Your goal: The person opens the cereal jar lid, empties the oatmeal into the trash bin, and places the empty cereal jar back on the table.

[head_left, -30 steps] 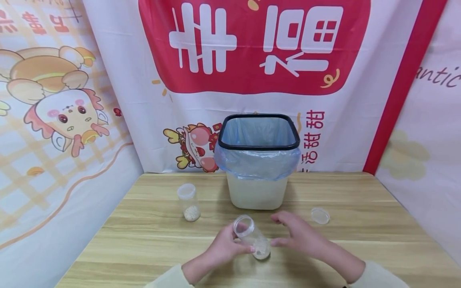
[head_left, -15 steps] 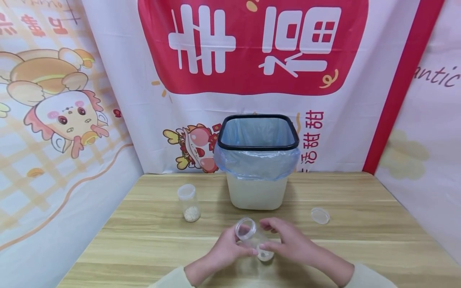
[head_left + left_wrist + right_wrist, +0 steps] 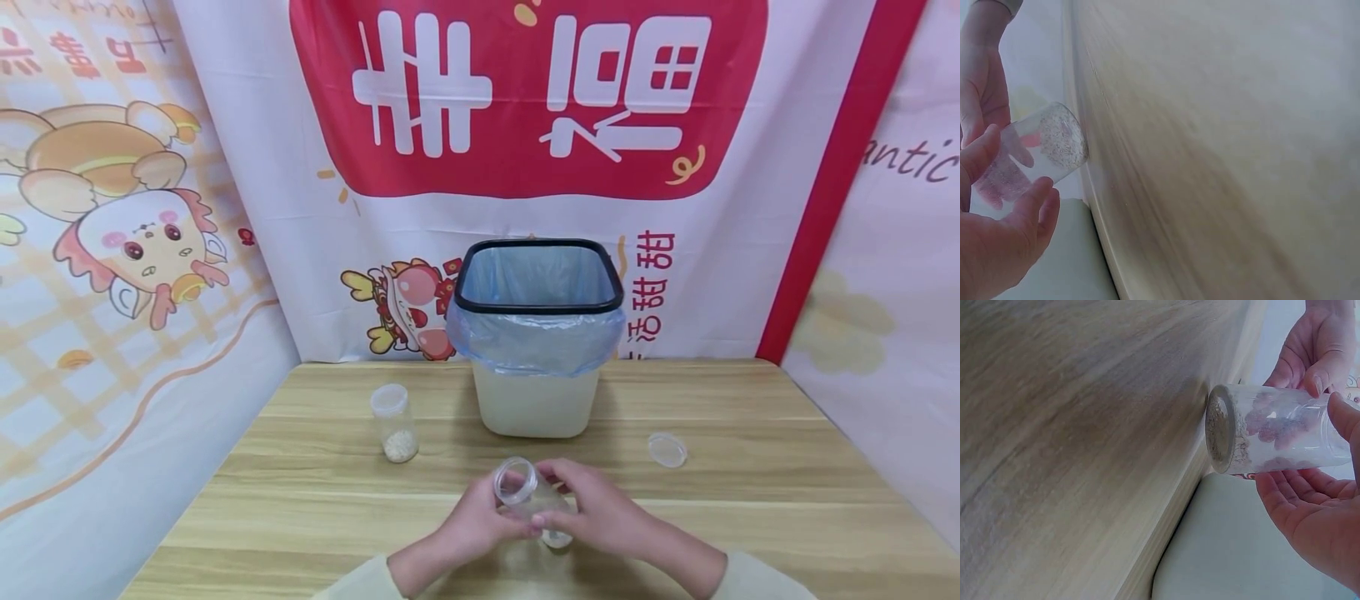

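Note:
A clear plastic jar [image 3: 543, 502] leans between my hands with its mouth tipped to the left. It has no lid on. Whitish, rice-like grains [image 3: 1061, 139] lie in its bottom. My left hand [image 3: 480, 518] grips the jar's left side, thumb in front and fingers behind. On the other side, my right hand [image 3: 603, 512] holds the jar too, its thumb across the front near the left thumb. In the right wrist view the jar's base [image 3: 1219, 430] faces the tabletop; whether it touches is hard to tell.
A second clear jar [image 3: 393, 423] with white grains stands upright at the left, its top frosted. Behind the hands is a pale bin [image 3: 536, 404] with a blue bag and black rim. A clear round lid [image 3: 667, 450] lies flat on the wooden table [image 3: 300, 500].
My right hand has come in from the right and taken hold of the jar beside my left hand. The jar has shifted slightly right and toward me.

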